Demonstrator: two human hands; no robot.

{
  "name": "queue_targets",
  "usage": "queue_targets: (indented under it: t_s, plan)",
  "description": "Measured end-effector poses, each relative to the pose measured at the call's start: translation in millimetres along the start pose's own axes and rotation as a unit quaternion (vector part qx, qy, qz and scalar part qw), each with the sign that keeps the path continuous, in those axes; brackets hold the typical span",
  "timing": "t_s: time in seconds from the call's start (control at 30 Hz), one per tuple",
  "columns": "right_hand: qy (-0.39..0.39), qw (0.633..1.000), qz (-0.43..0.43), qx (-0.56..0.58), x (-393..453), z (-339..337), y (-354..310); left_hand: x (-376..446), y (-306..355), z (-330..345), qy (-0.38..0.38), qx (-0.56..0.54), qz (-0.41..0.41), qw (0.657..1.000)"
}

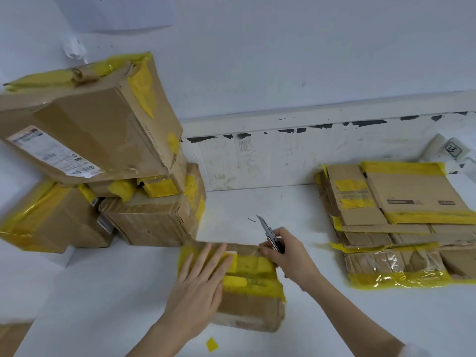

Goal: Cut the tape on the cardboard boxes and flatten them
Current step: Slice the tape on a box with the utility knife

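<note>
Both forearms reach over the table's (108, 284) near edge. Left hand (203, 276) lies flat, fingers spread, on the taped box (253, 292) at mid-table; right hand (286, 255) grips a knife (270, 231) at its far corner.

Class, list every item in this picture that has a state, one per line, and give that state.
Box under the hands: still boxed, yellow tape on top.
Utility knife: blade extended, pointing away.
Left hand: flat on the box.
Right hand: gripping the knife.
Pile of boxes: unflattened, taped.
Stack of cardboard: flattened.
</note>
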State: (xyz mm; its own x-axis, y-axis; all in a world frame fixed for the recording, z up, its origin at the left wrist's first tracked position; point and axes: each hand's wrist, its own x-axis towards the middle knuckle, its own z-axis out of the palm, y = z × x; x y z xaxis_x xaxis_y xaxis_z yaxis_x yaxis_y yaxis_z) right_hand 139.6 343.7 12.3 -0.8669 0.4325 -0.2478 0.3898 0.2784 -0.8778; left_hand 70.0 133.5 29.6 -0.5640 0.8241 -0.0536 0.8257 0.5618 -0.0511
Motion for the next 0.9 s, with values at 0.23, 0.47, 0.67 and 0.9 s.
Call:
queue_targets:
  t_s: [0.23,0.47,0.67,0.9]
  plan:
    - [-0.04,0.999,-0.005,-0.013,24.0,-4.6,-7.3,23.7,13.6,-13.2,-0.007,-0.098,-0.06,0.993]
    - [0.002,0.998,0.01,-0.059,0.5,-25.6,22.9,33.6,15.6,5.7,-0.022,-0.045,-0.128,0.991]
    - [-0.038,0.987,0.006,-0.156,-12.4,-26.8,30.6,31.5,24.9,10.8,-0.02,-0.05,-0.218,0.974]
    - [-0.066,0.984,-0.01,-0.167,-8.8,-21.9,21.6,32.2,21.2,14.9,-0.015,-0.042,-0.198,0.979]
